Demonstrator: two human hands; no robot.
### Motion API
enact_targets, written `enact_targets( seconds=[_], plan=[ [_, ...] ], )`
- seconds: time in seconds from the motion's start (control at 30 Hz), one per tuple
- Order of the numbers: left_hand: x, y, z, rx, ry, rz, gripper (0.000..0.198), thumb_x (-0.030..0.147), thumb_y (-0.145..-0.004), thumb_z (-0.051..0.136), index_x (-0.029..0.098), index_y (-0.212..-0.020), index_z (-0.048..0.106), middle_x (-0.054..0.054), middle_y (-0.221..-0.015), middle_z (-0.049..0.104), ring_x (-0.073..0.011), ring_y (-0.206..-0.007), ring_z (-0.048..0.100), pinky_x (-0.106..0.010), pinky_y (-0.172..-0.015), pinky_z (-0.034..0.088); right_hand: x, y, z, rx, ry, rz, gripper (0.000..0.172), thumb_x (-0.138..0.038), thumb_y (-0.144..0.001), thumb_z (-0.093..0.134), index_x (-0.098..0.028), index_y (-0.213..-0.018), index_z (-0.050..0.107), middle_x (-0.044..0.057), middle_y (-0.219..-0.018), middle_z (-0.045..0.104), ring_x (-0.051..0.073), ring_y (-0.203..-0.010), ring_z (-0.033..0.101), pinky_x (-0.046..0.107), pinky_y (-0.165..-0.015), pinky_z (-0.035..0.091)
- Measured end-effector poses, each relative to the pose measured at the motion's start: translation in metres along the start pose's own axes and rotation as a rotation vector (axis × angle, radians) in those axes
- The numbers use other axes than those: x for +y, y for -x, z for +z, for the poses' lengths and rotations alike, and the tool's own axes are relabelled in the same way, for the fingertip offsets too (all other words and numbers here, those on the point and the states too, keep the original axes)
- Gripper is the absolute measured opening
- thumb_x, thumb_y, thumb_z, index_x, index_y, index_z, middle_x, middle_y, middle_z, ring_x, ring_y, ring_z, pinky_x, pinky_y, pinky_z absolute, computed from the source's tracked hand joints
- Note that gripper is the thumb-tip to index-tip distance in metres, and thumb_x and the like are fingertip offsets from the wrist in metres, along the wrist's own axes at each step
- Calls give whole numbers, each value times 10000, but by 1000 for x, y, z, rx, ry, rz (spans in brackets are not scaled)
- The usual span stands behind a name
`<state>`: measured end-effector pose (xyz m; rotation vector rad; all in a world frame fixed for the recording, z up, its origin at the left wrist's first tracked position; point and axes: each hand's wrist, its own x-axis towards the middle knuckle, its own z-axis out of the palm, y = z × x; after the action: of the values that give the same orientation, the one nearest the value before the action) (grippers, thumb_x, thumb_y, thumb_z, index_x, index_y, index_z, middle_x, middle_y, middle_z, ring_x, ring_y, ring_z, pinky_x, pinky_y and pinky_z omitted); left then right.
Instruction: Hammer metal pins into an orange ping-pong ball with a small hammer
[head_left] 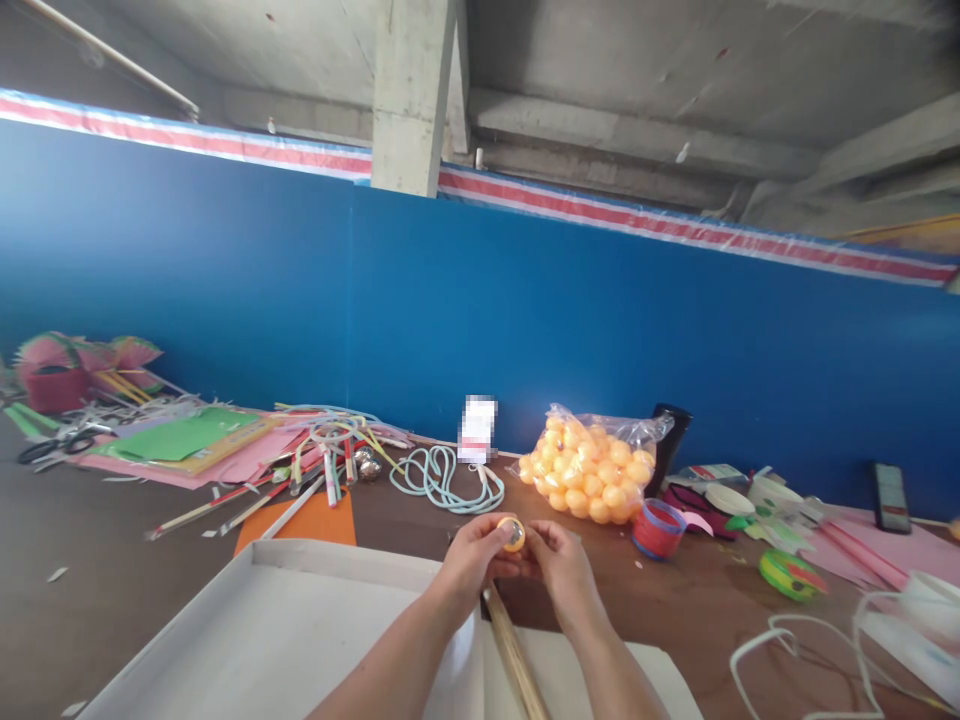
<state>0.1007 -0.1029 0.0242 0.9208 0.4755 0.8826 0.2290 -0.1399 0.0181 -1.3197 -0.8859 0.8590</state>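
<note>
left hand [474,556]: curled, thumb and fingers pinching a small orange ball [513,535].
right hand [561,562]: half-curled, fingertips drawn together at the ball's right side; from here i can't tell whether they grip it.
small orange ball: up between both hands, a greyish patch facing us (too small to make out what it is).
wooden stick [516,655]: slanting below the hands, between the forearms.
white tray [337,556]: left of the stick, by the left forearm.
clear bag [585,468]: beyond the hands to the right, full of orange balls, against a black cylinder [673,442].
red roll [658,530]: blue-rimmed, just beside the bag.
pale blue cord [439,480]: looped on the brown table [405,525] beyond the left hand.
</note>
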Motion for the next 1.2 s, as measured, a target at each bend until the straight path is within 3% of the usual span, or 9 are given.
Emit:
enact_targets(
  seconds=[0.2, 0.4, 0.53, 0.73, 1.0, 1.2],
  plan=[
    [2, 0, -1, -13, 7, -17, 380, 371, -691, 670, 113, -966, 624, -68, -753, 638, -105, -599, 604, -200, -554, 493, 0, 1, 0, -58, -121, 16, 243, -394, -683, 673, -162, -746, 636, 12, -669, 671, 155, -583, 620, 241, -511, 503],
    [3, 0, -3, 14, 60, 5, 381, 376, -682, 680, 113, -954, 633, -79, -795, 638, -105, -604, 602, -198, -533, 493, -5, 4, -3, -62, -350, 62, 211, -282, -625, 747, -151, -770, 667, 17, -758, 692, 153, -735, 645, 236, -701, 528],
    [4, -1, -3, 24, 79, -2, 358, 357, -687, 681, 120, -950, 630, -72, -799, 640, -99, -596, 600, -195, -526, 494, -7, 5, -3, -63, -369, 61, 190, -277, -601, 766, -137, -707, 692, 27, -756, 700, 151, -780, 642, 206, -760, 522],
    [5, 0, -3, 19, 113, -7, 339, 328, -704, 673, 110, -957, 617, -74, -792, 635, -96, -590, 596, -190, -524, 498, -5, 4, -2, -38, -416, 71, 181, -270, -597, 778, -139, -693, 698, 28, -770, 705, 151, -791, 640, 221, -778, 537],
    [7, -1, -7, 23, 244, -26, 258, 312, -747, 628, 106, -901, 602, -80, -828, 643, -102, -635, 612, -188, -547, 511, -7, 4, 1, -72, -481, 117, 167, -255, -639, 756, -129, -731, 695, 39, -765, 704, 118, -732, 644, 166, -660, 553],
    [8, 0, -7, 51, 269, -62, 244, 299, -745, 629, 97, -876, 597, -92, -839, 658, -105, -634, 624, -186, -547, 516, -4, 5, 3, -78, -562, 141, 114, -197, -645, 736, -132, -733, 704, 40, -801, 715, 134, -794, 653, 169, -726, 549]
  ],
)
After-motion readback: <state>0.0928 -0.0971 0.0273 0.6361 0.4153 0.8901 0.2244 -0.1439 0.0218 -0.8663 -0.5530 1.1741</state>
